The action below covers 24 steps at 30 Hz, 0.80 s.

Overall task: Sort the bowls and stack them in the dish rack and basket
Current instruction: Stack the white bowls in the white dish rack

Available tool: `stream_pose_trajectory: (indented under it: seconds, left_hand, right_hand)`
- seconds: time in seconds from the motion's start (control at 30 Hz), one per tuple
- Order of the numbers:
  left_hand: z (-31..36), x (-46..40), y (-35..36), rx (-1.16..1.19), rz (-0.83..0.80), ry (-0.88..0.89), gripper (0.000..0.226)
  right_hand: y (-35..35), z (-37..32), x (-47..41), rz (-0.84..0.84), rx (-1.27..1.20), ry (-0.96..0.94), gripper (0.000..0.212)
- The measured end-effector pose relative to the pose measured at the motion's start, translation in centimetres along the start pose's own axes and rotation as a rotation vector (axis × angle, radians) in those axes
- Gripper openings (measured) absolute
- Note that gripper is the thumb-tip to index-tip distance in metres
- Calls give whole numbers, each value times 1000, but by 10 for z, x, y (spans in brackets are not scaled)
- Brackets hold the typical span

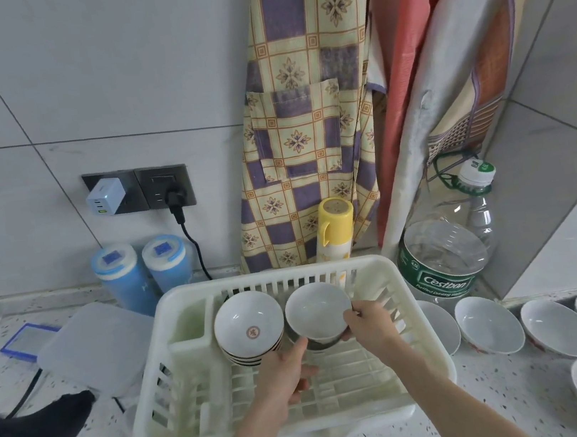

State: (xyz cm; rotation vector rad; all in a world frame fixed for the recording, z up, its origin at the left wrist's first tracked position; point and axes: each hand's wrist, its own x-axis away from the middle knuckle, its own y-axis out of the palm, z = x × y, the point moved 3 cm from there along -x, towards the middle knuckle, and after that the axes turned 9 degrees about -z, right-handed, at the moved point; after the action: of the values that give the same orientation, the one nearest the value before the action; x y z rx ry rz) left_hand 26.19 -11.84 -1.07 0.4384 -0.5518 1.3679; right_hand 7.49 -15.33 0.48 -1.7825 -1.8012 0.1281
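Note:
A white plastic dish rack [429, 343] stands on the counter in front of me. Inside it, at the back left, leans a stack of white bowls with dark rings and a red emblem [249, 327]. Beside it a plain white bowl [317, 311] stands tilted on its edge. My right hand [370, 322] grips this bowl's right rim. My left hand [285, 379] reaches up from below, its thumb touching the bowl's lower left edge. Several more white bowls [490, 328] lie on the counter to the right of the rack.
A large clear water bottle [443, 259] and a yellow spray can [335, 228] stand behind the rack. Two blue canisters [123, 276], a translucent lid [92, 345] and cables lie at the left. Aprons hang on the tiled wall. Dark cloth sits at the lower left.

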Motion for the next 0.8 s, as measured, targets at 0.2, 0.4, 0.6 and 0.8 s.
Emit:
stream_pose_trajectory:
  seconds: [0.2, 0.4, 0.6, 0.8]
  left_hand:
    - [-1, -4, 7, 57, 8, 57, 22]
    - [0, -3, 13, 85, 38, 83, 23]
    - [0, -1, 15, 133, 77, 87, 18]
    - [-3, -4, 16, 141, 99, 109, 14]
  right_hand:
    - [4, 0, -1, -4, 90, 5, 24]
    - [5, 1, -1, -15, 89, -2, 25]
    - [5, 5, 0, -17, 14, 39, 28]
    - [7, 8, 1, -47, -33, 66, 33]
